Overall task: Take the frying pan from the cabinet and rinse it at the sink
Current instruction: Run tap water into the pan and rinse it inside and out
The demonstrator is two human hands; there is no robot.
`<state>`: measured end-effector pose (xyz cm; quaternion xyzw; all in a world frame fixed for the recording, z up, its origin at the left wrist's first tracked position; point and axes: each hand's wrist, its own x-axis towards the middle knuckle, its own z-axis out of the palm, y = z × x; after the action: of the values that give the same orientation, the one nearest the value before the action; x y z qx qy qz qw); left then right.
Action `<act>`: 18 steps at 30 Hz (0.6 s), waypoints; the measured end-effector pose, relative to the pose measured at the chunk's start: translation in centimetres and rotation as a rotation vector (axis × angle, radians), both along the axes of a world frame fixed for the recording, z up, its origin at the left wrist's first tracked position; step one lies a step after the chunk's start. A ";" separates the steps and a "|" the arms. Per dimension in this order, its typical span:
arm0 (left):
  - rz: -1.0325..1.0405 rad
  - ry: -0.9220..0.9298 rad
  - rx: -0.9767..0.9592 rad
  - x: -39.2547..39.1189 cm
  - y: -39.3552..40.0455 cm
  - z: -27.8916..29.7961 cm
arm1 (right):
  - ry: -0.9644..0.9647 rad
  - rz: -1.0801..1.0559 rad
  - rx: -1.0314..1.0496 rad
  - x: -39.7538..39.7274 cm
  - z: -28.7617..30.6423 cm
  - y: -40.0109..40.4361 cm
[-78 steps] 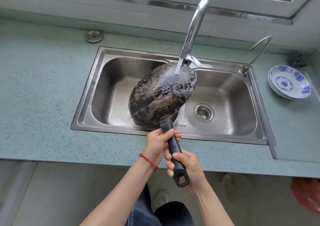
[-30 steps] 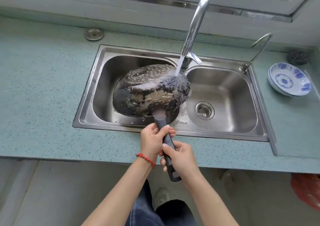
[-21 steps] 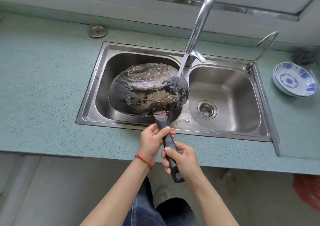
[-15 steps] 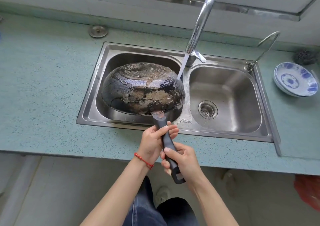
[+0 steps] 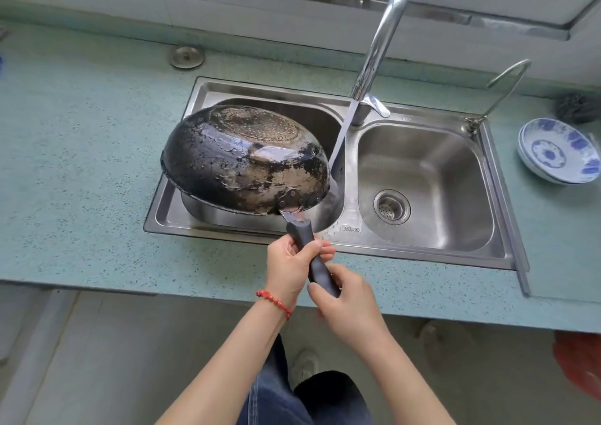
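The blackened frying pan [image 5: 244, 161] hangs upside down over the left basin of the steel double sink [image 5: 419, 177], its wet, worn underside facing up. My left hand [image 5: 289, 267] grips the dark handle close to the pan. My right hand [image 5: 344, 301] grips the handle's lower end. Water runs from the tall chrome tap [image 5: 380, 41] in a thin stream that falls just past the pan's right rim into the left basin.
Green speckled countertop [image 5: 81, 171] surrounds the sink. A blue-and-white bowl [image 5: 557, 151] and a dark scouring pad [image 5: 574, 107] sit at the far right. A small second tap [image 5: 500, 89] stands at the sink's back right corner. A round metal cap [image 5: 186, 56] lies behind the sink.
The pan has swung left and levelled out, moving out from under the stream; the water that struck its underside now falls beside its right rim. Both hands kept their grip.
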<state>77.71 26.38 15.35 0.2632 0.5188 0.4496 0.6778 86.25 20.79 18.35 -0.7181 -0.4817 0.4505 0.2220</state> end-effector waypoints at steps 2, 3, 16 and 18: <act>0.000 0.011 0.001 0.0 0.2 0.1 | -0.020 -0.017 0.043 -0.6 -0.4 0.0; -0.003 0.015 -0.003 0.0 0.3 0.2 | 0.026 -0.056 0.058 -0.8 -0.5 0.1; -0.045 -0.521 -0.289 -1.2 0.1 -0.3 | 0.511 -0.288 0.074 -0.7 -1.4 -0.7; -0.037 -0.642 -0.344 -1.2 0.1 -0.4 | 0.583 -0.295 0.065 -0.6 -1.3 -0.9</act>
<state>76.46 26.44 14.98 0.0000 0.3427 0.4032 0.8485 85.63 19.91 17.05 -0.6135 -0.3026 0.5845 0.4363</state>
